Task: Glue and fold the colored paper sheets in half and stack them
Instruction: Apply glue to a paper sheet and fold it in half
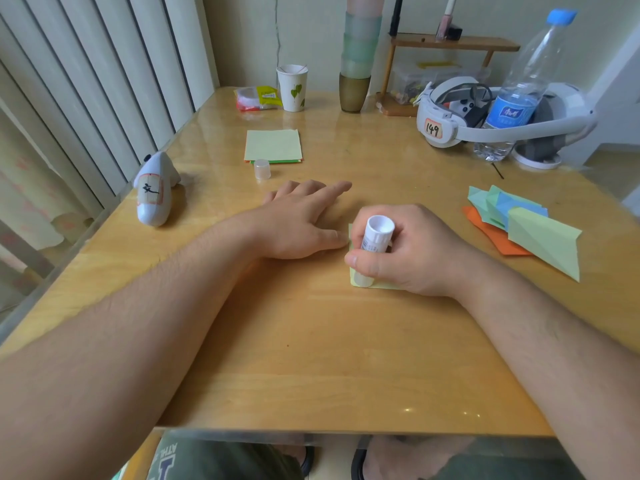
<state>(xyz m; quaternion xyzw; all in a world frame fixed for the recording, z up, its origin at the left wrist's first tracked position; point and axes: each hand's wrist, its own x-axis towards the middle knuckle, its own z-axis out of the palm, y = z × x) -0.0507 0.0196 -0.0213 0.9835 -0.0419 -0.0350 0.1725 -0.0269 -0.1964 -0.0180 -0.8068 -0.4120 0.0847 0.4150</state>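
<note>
While the right hand [408,251] gripped the glue stick [375,242] on the sheet [377,285], the left hand [301,220] lay flat, fingers straight. Even strokes to the edges would likely serve best.

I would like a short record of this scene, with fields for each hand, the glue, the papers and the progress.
left hand: left hand flat on the table, fingers straight, thumb at the sheet's edge
right hand: right hand grips the glue stick, tip down on the sheet
cap: cap off, standing by the flat stack
folded pile: folded papers lie at the right
progress: gluing a light green sheet, not yet folded
</note>
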